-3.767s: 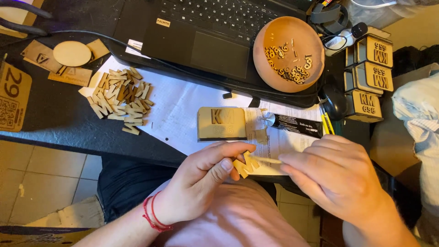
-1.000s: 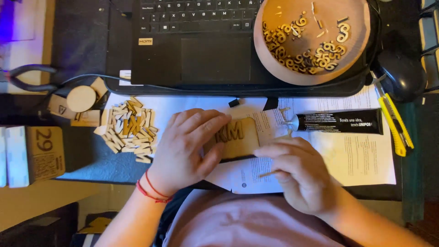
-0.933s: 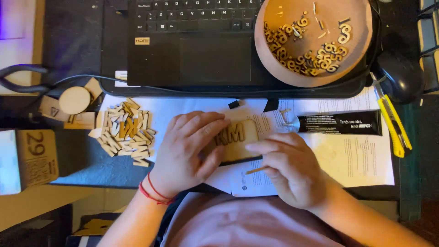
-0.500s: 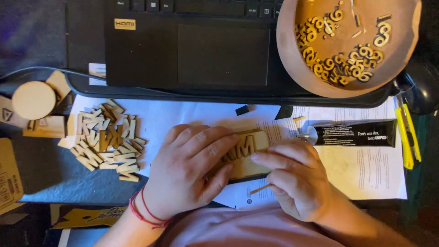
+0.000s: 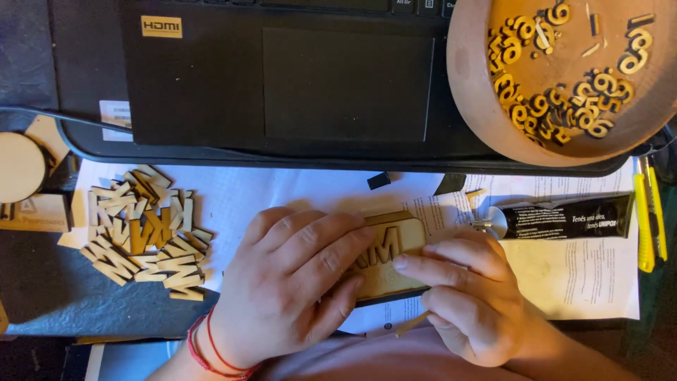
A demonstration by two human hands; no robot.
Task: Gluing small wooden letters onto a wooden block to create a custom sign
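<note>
Pressing flat on the wooden plaque (image 5: 395, 243), the left hand (image 5: 293, 282) spreads its fingers; the right hand (image 5: 469, 300) pins its edge, pinching a thin stick (image 5: 411, 324) — glue tube (image 5: 564, 217), letter pile (image 5: 144, 236) and bowl (image 5: 472, 92) crowd around.

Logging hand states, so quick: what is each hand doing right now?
Left hand: flat, open, pressing the wooden plaque.
Right hand: fingers on the plaque, thin stick tucked underneath.
</note>
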